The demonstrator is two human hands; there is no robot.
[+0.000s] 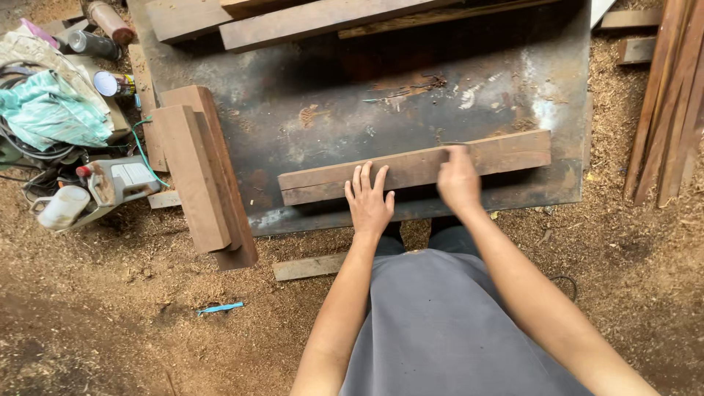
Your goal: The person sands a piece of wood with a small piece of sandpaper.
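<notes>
A long brown wooden plank [506,152] lies across the near side of a dark metal table [352,110]. My left hand [369,200] rests flat on the plank with fingers spread, near its left half. At the plank's middle is my right hand [459,180], blurred, with the fingers curled over the top edge; it is unclear whether something small is pinched in them.
Two thick wooden blocks [202,176] lie stacked at the table's left edge. More planks [323,18] sit at the far side. A power tool [110,183], cloth [51,110] and cans [110,83] are on the left. Boards [671,103] stand at the right. Sawdust covers the floor.
</notes>
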